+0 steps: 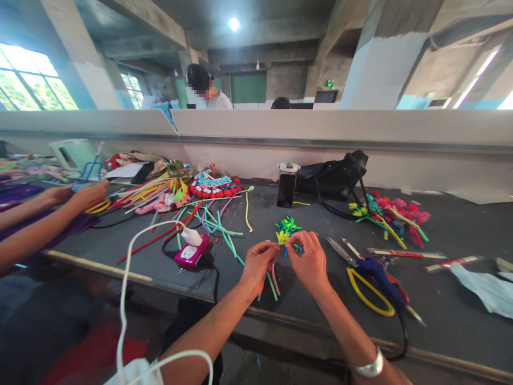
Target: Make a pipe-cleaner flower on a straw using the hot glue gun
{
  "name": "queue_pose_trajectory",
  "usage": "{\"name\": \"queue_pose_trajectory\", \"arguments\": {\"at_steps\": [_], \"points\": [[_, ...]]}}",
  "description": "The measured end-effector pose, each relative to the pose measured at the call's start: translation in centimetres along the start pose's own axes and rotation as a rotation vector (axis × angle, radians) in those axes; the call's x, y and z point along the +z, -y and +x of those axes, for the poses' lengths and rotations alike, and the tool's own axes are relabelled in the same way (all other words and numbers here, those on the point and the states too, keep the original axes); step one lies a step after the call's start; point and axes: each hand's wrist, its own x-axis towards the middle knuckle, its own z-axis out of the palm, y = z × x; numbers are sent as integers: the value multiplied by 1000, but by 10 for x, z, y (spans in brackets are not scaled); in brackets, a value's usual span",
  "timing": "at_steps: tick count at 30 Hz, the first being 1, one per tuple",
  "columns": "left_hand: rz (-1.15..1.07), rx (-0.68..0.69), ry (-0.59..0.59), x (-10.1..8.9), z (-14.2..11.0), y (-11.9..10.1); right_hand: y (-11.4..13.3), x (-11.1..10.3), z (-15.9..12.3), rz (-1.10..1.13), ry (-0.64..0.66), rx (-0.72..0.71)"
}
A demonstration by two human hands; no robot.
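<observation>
Just above the table, my left hand pinches a small yellow flower-like piece that looks made of fuzzy pipe cleaners. From the other side, the fingertips of my right hand are closed together at the same piece. Pale green and pink stems hang below my left hand. Right behind my fingers lies a small heap of short green and blue pieces. Exactly what sits between my right fingertips is too small to make out.
Scissors with a yellow handle lie right, near a black bag and bright pipe-cleaner flowers. Leftward are a magenta power socket with a white cable, loose pipe cleaners and a co-worker's hands. A phone stands behind.
</observation>
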Motion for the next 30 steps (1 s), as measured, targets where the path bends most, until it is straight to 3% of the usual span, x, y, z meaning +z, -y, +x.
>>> {"name": "queue_pose_trajectory", "arguments": {"at_steps": [25,30], "points": [[-50,0,52,-7,2,6,-2,-7,-5,-91,-40,46],[-78,53,66,-14,5,11,-14,-9,-15,-42,7,173]]}}
